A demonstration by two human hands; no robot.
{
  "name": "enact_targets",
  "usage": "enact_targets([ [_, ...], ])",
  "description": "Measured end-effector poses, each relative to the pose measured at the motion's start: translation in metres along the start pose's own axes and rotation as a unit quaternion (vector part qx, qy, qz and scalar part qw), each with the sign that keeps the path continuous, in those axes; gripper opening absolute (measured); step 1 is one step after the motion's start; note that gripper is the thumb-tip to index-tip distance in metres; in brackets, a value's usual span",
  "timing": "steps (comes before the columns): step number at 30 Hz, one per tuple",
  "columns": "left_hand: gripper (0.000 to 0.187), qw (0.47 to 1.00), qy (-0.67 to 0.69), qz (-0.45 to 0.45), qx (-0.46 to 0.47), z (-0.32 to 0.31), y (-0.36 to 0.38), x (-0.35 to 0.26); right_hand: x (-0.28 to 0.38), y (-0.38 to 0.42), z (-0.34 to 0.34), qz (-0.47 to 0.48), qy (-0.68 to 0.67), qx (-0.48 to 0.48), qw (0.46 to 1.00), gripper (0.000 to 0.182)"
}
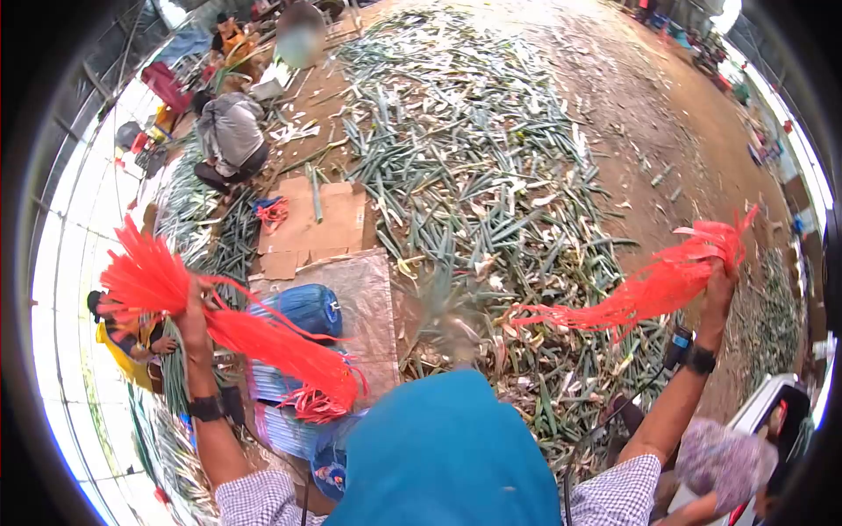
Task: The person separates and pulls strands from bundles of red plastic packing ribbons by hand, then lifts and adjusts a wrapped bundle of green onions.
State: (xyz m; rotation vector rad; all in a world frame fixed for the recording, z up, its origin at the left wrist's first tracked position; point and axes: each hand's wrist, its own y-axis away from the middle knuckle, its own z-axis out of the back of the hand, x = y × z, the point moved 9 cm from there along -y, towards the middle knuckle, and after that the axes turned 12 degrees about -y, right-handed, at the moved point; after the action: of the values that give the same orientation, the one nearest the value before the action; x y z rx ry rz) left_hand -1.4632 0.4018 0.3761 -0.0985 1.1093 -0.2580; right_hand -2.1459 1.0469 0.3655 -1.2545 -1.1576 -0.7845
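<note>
Raised at the left, my left hand (192, 317) is closed around the middle of a thick bundle of red plastic strips (276, 348). One end fans upward past the fist, and the long end hangs down to the right over a blue plastic container (301, 311). On the other side, my right hand (720, 287) grips a second bundle of red plastic strips (647, 286) near its folded end. Its loose ends trail left above the cut green leaves. The two bundles are well apart. Both wrists wear dark bands.
Cut green and white leaves (474, 158) cover the ground ahead. Cardboard (329, 215) lies left of them, with red strips (273, 213) on it. One person crouches (232, 131); another, in yellow (127, 355), holds long green stalks. A vehicle (772, 408) stands at lower right.
</note>
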Motion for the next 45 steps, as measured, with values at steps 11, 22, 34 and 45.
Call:
enact_targets([
  [11,0.019,0.993,-0.062,0.003,-0.097,0.027,-0.037,-0.031,-0.083,-0.147,-0.140,0.099,0.329,0.132,0.930,0.018],
  [22,0.019,0.985,0.070,0.126,-0.093,-0.059,-0.164,0.135,-0.087,-0.236,-0.406,0.072,0.118,0.119,0.983,0.022],
  [34,0.017,0.990,0.098,0.096,-0.038,-0.131,-0.408,0.073,-0.145,-0.351,-0.561,0.059,-0.098,0.115,0.987,0.039],
  [45,0.021,0.975,0.082,0.162,-0.127,-0.208,-0.578,0.073,-0.296,-0.530,-0.862,-0.157,-0.292,0.277,0.902,0.039],
])
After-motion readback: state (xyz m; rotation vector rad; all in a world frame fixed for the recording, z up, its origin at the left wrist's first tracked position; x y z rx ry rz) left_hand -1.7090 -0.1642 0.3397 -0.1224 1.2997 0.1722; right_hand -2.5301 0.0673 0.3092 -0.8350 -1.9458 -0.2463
